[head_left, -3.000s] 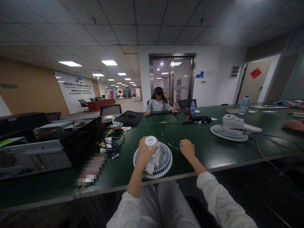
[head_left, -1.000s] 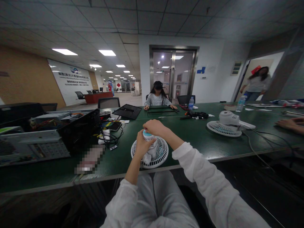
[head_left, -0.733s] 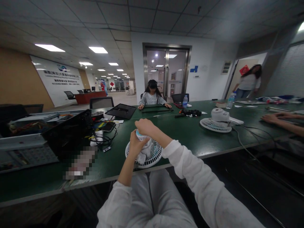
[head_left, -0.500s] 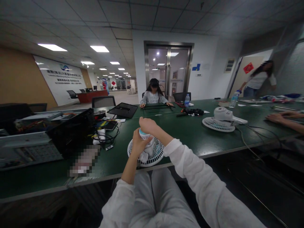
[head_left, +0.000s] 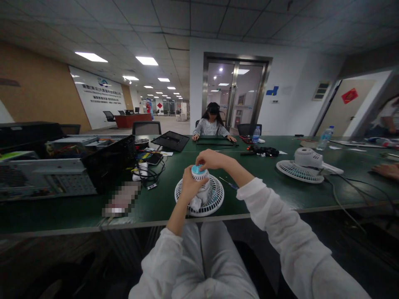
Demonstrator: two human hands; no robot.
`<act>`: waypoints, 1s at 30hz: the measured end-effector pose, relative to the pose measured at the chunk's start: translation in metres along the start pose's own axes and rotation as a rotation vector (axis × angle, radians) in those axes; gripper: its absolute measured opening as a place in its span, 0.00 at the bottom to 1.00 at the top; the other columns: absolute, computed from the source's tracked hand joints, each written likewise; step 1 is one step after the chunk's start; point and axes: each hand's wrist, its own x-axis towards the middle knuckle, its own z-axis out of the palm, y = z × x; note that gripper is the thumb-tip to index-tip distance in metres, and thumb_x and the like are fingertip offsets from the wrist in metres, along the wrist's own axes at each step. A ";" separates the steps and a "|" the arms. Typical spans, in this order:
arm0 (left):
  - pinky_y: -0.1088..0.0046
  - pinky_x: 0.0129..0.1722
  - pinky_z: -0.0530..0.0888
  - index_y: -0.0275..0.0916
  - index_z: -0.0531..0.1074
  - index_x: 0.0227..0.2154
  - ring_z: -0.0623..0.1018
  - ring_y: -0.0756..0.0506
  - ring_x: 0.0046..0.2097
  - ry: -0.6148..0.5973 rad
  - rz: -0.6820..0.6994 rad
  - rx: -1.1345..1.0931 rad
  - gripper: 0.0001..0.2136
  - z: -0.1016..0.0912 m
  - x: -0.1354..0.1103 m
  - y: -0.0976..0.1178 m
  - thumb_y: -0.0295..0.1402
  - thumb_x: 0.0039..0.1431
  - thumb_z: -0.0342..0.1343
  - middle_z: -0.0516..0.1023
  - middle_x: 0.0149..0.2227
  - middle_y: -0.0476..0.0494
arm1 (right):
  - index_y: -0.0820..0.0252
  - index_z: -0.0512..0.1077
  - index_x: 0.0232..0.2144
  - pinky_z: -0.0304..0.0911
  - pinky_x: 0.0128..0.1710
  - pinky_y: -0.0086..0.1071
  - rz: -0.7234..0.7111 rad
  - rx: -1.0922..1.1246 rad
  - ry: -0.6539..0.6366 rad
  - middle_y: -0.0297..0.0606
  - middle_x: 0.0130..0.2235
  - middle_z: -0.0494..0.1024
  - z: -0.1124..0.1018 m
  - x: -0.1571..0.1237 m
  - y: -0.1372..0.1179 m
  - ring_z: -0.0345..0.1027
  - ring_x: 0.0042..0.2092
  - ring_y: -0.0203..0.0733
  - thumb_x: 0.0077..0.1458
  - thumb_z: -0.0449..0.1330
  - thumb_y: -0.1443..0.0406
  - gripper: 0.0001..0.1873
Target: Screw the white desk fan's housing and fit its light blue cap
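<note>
A small white fan (head_left: 214, 200) lies grille-down on the green table (head_left: 268, 187) near its front edge, its motor housing pointing up. My left hand (head_left: 189, 185) is wrapped round that housing. My right hand (head_left: 211, 159) is curled over the top of the housing, fingers pinched at a light blue round part (head_left: 197, 169) there. What the right fingers hold is hidden. A thin blue-handled tool (head_left: 229, 184) lies on the table just right of the fan.
A second white fan (head_left: 304, 165) lies grille-down to the right, cable trailing off the edge. An open computer case (head_left: 52, 174) and tangled cables (head_left: 149, 172) fill the left. One person sits across the table; another person's hand (head_left: 385, 170) rests at far right. Water bottles stand behind.
Three seconds ago my right hand lay on the table by the blue-handled tool; it has since come up onto the top of the fan housing. My left hand kept its grip. My head turned slightly.
</note>
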 end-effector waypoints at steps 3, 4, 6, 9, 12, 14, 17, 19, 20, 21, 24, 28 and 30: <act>0.61 0.53 0.63 0.39 0.62 0.45 0.67 0.42 0.51 -0.005 -0.008 0.002 0.28 0.000 0.000 -0.001 0.32 0.39 0.65 0.66 0.45 0.44 | 0.64 0.76 0.38 0.57 0.33 0.24 0.015 -0.015 0.009 0.40 0.37 0.79 0.003 0.002 -0.001 0.70 0.38 0.38 0.48 0.64 0.67 0.12; 0.61 0.53 0.63 0.38 0.62 0.46 0.67 0.41 0.51 -0.010 -0.009 0.002 0.28 0.000 0.000 -0.001 0.32 0.39 0.65 0.66 0.46 0.43 | 0.64 0.76 0.38 0.57 0.32 0.24 0.034 -0.022 0.014 0.40 0.37 0.79 0.003 0.003 -0.001 0.70 0.38 0.38 0.49 0.63 0.66 0.12; 0.61 0.53 0.62 0.38 0.62 0.46 0.67 0.41 0.51 -0.013 -0.011 0.002 0.29 0.000 0.001 -0.002 0.33 0.39 0.65 0.66 0.46 0.42 | 0.65 0.76 0.38 0.57 0.32 0.25 0.075 -0.028 0.020 0.41 0.37 0.79 0.005 0.003 -0.002 0.71 0.38 0.39 0.50 0.63 0.63 0.13; 0.60 0.53 0.62 0.38 0.62 0.46 0.67 0.41 0.51 -0.008 -0.003 -0.002 0.29 0.001 0.001 -0.001 0.33 0.38 0.65 0.66 0.46 0.43 | 0.64 0.75 0.37 0.59 0.33 0.26 0.133 -0.026 0.026 0.42 0.37 0.79 0.009 0.003 -0.004 0.72 0.39 0.41 0.50 0.62 0.59 0.15; 0.60 0.53 0.63 0.39 0.63 0.45 0.68 0.41 0.51 0.012 0.006 -0.018 0.29 0.002 0.000 -0.001 0.33 0.37 0.66 0.67 0.45 0.44 | 0.63 0.76 0.35 0.62 0.36 0.30 0.269 -0.072 0.088 0.46 0.39 0.79 0.017 0.006 -0.010 0.72 0.42 0.46 0.53 0.58 0.55 0.17; 0.60 0.53 0.63 0.39 0.64 0.45 0.68 0.41 0.51 0.018 0.005 -0.032 0.29 0.003 0.000 -0.001 0.33 0.37 0.66 0.67 0.44 0.44 | 0.63 0.76 0.36 0.64 0.38 0.35 0.360 -0.103 0.130 0.51 0.40 0.78 0.023 0.007 -0.016 0.72 0.44 0.51 0.56 0.53 0.55 0.19; 0.60 0.54 0.62 0.39 0.63 0.45 0.68 0.41 0.51 0.009 0.008 -0.037 0.29 0.004 0.000 -0.001 0.33 0.37 0.66 0.67 0.45 0.44 | 0.65 0.75 0.38 0.65 0.39 0.38 0.419 -0.110 0.140 0.55 0.41 0.77 0.027 0.008 -0.023 0.72 0.44 0.53 0.57 0.51 0.57 0.20; 0.60 0.54 0.62 0.39 0.63 0.45 0.68 0.41 0.51 0.001 0.014 -0.027 0.29 0.004 0.000 -0.002 0.33 0.37 0.66 0.67 0.45 0.44 | 0.66 0.75 0.38 0.64 0.38 0.36 0.434 -0.105 0.125 0.55 0.41 0.77 0.026 0.006 -0.021 0.72 0.44 0.53 0.57 0.51 0.57 0.20; 0.60 0.54 0.62 0.39 0.64 0.45 0.68 0.41 0.51 -0.006 0.015 -0.019 0.29 0.004 0.001 -0.002 0.33 0.36 0.66 0.66 0.45 0.44 | 0.66 0.76 0.37 0.64 0.38 0.35 0.429 -0.096 0.112 0.55 0.40 0.78 0.024 0.005 -0.017 0.72 0.43 0.52 0.57 0.51 0.56 0.20; 0.60 0.53 0.63 0.39 0.64 0.45 0.68 0.41 0.51 -0.010 0.012 -0.013 0.29 0.004 0.001 -0.002 0.33 0.36 0.67 0.66 0.45 0.43 | 0.66 0.76 0.36 0.64 0.37 0.34 0.417 -0.079 0.100 0.53 0.38 0.78 0.022 0.003 -0.012 0.72 0.42 0.50 0.58 0.50 0.55 0.21; 0.61 0.53 0.63 0.39 0.64 0.44 0.68 0.41 0.51 -0.017 -0.014 -0.007 0.29 0.005 0.006 -0.002 0.33 0.36 0.67 0.66 0.45 0.43 | 0.64 0.75 0.35 0.61 0.35 0.30 0.293 0.042 0.115 0.45 0.33 0.79 0.022 -0.004 0.012 0.72 0.37 0.42 0.59 0.51 0.59 0.17; 0.62 0.52 0.63 0.40 0.63 0.45 0.67 0.42 0.51 -0.043 -0.059 -0.028 0.28 0.010 0.015 -0.003 0.33 0.38 0.66 0.66 0.46 0.43 | 0.64 0.71 0.43 0.59 0.35 0.27 0.161 0.248 0.253 0.37 0.32 0.77 0.036 -0.010 0.042 0.68 0.34 0.36 0.55 0.57 0.65 0.13; 0.62 0.52 0.63 0.40 0.63 0.45 0.68 0.42 0.50 -0.058 -0.063 -0.036 0.29 0.016 0.020 -0.004 0.33 0.38 0.66 0.66 0.45 0.44 | 0.65 0.71 0.45 0.59 0.35 0.27 0.121 0.308 0.288 0.38 0.33 0.76 0.044 -0.011 0.053 0.67 0.35 0.36 0.55 0.57 0.66 0.15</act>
